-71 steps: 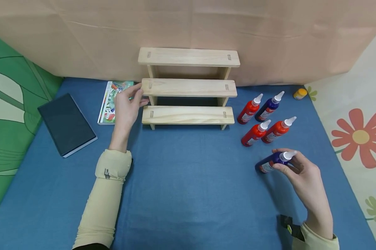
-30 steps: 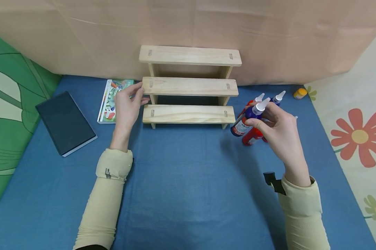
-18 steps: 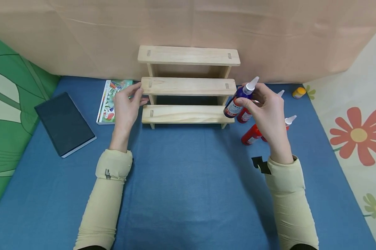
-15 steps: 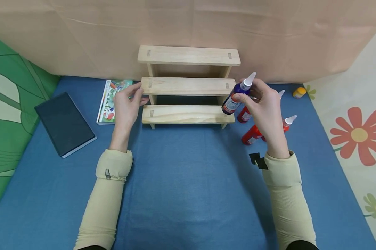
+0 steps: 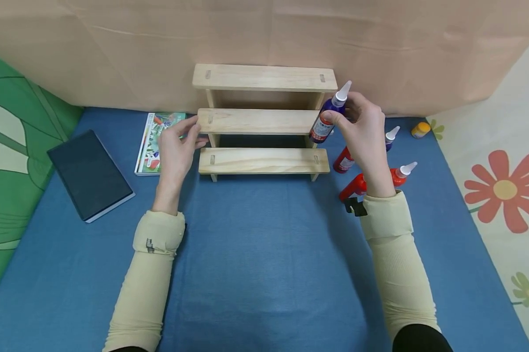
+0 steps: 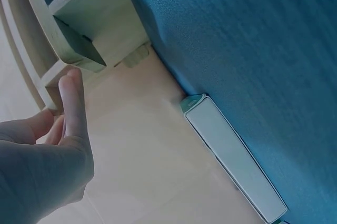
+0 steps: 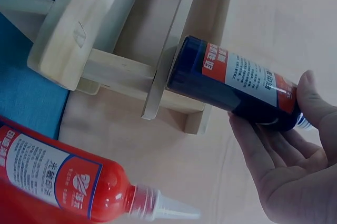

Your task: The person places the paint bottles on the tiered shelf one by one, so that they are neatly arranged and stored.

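My right hand point(image 5: 363, 124) pinches a blue ink bottle point(image 5: 322, 129) with a white pointed cap, thumb on one side and fingers on the other. The tilted bottle overlaps the right end of the middle step of a wooden three-step rack point(image 5: 257, 122). In the right wrist view, the bottle's base point(image 7: 184, 63) is close to the rack's boards. At the opposite end, my left hand point(image 5: 176, 149) holds the middle step between thumb and fingers; its fingertips point(image 6: 71, 79) show at the board's end in the left wrist view.
Below the right hand stand red bottles point(image 5: 344, 161), partly hidden by the arm, and another blue bottle point(image 5: 391, 136). A small yellow-capped jar point(image 5: 421, 130) is farther right. Left of the rack lie colourful books point(image 5: 151, 149) and a dark notebook point(image 5: 90, 176). A beige cloth point(image 5: 264, 34) hangs behind.
My right hand has lifted the blue ink bottle from the table's right side and carried it forward and left, past the red bottles, to the middle step. My left hand stays put.
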`<state>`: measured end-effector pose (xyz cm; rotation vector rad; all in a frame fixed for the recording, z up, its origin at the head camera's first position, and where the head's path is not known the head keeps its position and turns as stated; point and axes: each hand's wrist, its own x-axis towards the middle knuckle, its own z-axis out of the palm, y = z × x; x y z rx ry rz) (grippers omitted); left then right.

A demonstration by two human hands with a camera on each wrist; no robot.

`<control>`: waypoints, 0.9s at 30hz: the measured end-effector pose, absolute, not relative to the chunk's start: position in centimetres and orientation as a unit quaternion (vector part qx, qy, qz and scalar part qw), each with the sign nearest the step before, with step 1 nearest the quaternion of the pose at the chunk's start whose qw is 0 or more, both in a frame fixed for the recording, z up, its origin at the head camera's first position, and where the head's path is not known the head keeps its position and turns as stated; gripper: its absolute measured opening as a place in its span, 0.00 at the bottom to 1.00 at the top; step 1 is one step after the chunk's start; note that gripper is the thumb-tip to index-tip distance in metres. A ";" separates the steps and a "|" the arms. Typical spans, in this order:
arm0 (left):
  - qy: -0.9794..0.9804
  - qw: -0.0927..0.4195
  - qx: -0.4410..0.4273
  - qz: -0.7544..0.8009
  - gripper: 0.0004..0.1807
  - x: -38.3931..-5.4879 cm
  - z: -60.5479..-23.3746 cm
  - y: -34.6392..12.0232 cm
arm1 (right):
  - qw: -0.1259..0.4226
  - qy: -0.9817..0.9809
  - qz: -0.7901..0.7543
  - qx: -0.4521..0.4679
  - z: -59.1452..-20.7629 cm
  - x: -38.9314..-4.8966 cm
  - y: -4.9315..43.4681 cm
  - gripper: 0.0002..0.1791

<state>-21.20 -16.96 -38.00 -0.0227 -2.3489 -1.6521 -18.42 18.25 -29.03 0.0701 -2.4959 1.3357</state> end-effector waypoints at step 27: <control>-0.814 0.133 -0.002 -0.565 0.19 -20.8 -38.0 -17.3 | 0.138 -0.866 0.481 0.027 -28.6 -21.9 17.7 0.25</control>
